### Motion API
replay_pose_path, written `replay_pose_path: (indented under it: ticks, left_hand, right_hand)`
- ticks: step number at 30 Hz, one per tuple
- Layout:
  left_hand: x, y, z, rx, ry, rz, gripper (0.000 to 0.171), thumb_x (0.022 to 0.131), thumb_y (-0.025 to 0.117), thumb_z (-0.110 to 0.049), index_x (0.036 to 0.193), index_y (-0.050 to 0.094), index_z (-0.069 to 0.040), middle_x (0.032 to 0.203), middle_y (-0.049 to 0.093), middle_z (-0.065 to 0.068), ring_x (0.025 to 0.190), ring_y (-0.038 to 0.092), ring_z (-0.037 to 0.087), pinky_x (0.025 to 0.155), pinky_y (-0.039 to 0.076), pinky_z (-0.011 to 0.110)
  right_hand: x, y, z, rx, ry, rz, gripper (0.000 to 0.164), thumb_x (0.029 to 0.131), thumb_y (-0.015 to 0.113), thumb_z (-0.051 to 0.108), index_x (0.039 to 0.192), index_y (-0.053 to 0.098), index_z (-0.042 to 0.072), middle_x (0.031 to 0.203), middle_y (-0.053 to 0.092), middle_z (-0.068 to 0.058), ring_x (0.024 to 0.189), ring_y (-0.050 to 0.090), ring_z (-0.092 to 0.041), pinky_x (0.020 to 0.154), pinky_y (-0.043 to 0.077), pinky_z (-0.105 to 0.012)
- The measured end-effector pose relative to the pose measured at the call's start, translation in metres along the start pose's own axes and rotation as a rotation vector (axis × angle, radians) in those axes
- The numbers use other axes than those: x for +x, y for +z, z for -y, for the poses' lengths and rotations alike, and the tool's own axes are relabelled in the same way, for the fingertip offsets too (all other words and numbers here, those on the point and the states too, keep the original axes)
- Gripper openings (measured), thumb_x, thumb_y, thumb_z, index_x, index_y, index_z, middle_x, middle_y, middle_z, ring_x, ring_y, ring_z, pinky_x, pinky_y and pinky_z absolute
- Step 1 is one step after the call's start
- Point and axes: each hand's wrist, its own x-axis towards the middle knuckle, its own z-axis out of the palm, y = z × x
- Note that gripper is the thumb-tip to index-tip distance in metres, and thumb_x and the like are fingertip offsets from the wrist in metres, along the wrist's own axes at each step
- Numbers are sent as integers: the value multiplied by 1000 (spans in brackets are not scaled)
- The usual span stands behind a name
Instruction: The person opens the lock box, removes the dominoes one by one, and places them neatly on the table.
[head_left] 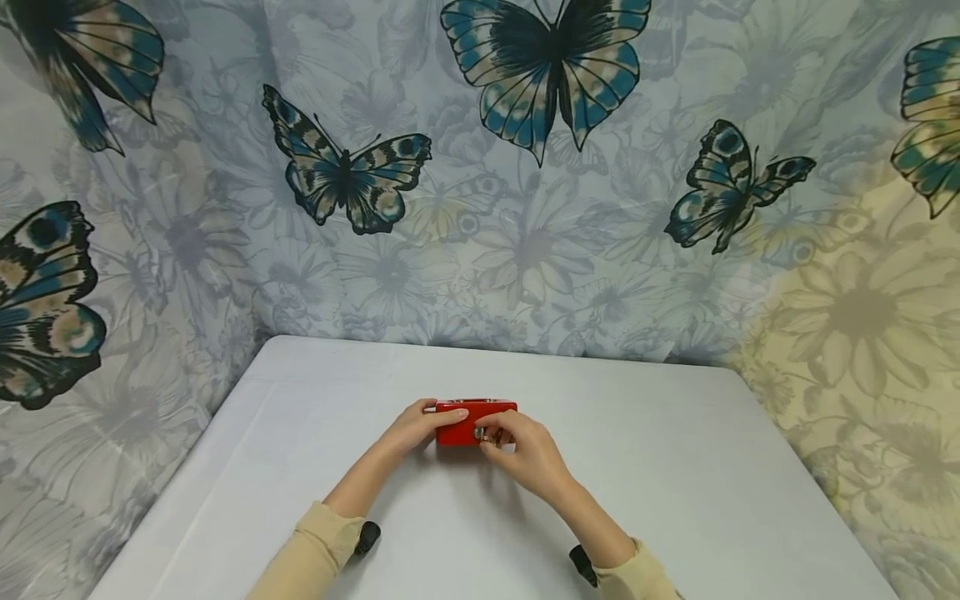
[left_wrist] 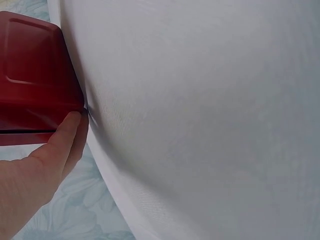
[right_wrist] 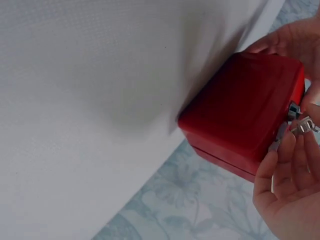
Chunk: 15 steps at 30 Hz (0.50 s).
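Observation:
A red metal cash box (head_left: pixel 459 432) stands on the white table, with a silver round lock (right_wrist: pixel 293 110) on its front face. My left hand (head_left: pixel 415 427) grips the box's left end, thumb laid across the front and fingers round the side. In the left wrist view, fingertips press at the box's corner by a dark lid seam. My right hand (head_left: pixel 529 455) is at the front of the box, pinching a small silver key (right_wrist: pixel 304 125) between thumb and fingers close beside the lock. The key's tip is hidden.
The white table (head_left: pixel 337 375) spreads round the box, its back edge against a wall cloth (head_left: pixel 525 275) printed with butterflies and flowers. Beige sleeves (head_left: pixel 311 550) and dark wrist straps (head_left: pixel 367 538) cover the forearms' lower ends.

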Motion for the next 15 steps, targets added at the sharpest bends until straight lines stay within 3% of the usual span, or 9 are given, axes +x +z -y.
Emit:
replay_pose_path:
  ticks: [6, 15]
  left_hand:
    - [1, -3, -2, -11, 12, 7, 96, 77, 73, -59, 144, 39, 1, 142, 47, 20, 126, 47, 35, 105, 37, 57]
    - [0, -2, 2, -16, 4, 3, 97, 76, 74, -58, 144, 39, 1, 142, 47, 20, 126, 47, 35, 105, 37, 56]
  right_hand:
    - [2, -1, 0, -58, -10, -6, 22, 83, 77, 8, 103, 71, 12, 85, 62, 7, 81, 59, -15, 70, 55, -29]
    - [-3, 3, -1, -76, 19, -33, 19, 82, 80, 16, 99, 72, 16, 84, 63, 9, 81, 58, -11, 71, 54, -24]
